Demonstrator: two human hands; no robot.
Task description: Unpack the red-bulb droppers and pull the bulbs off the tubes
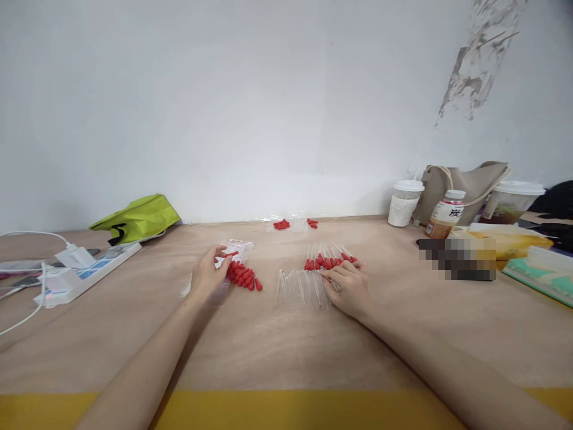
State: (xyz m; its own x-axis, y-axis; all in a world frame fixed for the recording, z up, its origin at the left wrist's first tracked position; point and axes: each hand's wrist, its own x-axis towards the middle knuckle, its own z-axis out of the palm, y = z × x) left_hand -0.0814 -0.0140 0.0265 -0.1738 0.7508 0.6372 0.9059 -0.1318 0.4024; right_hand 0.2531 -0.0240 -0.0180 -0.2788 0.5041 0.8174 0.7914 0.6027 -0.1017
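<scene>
My left hand [206, 276] is closed in a pinch on a small red rubber bulb [231, 254], right beside a loose pile of red bulbs [244, 276] and a clear plastic bag [238, 248]. My right hand [348, 285] rests with curled fingers on a row of clear glass tubes [299, 286], apparently pinching one. Just behind it lie several finished droppers with red bulbs [329, 258]. Farther back, more red bulbs [282, 224] lie on clear plastic near the wall.
A white power strip with plugs and cables [85, 272] and a green bag [138, 218] sit at the left. Cups [405, 202], a bottle [445, 214], a beige bag [470, 182] and books [537, 272] crowd the right. Yellow table edge [286, 409] runs nearest me.
</scene>
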